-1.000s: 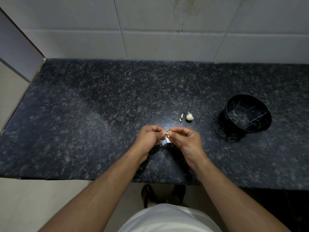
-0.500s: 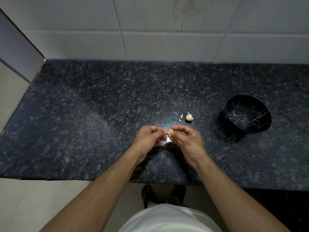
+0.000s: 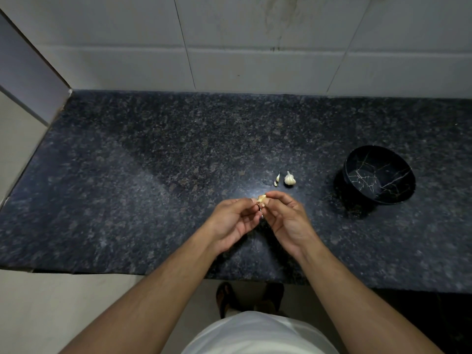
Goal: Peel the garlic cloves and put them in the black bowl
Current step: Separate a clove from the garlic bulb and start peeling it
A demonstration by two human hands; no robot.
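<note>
Two hands, the left hand [image 3: 231, 221] and right hand [image 3: 287, 219], pinch one garlic clove [image 3: 262, 199] between fingertips above the counter [image 3: 127, 200] near its front edge, likely for peeling, with the black bowl [image 3: 379, 175] waiting toward the right edge.

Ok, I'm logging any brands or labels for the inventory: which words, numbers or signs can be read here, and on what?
None: no readable text in this view.
black bowl: only pale vein-like lines inside, no lettering.
garlic bulb and loose clove on the countertop: unmarked.
wall tiles: stains only, no writing.
</note>
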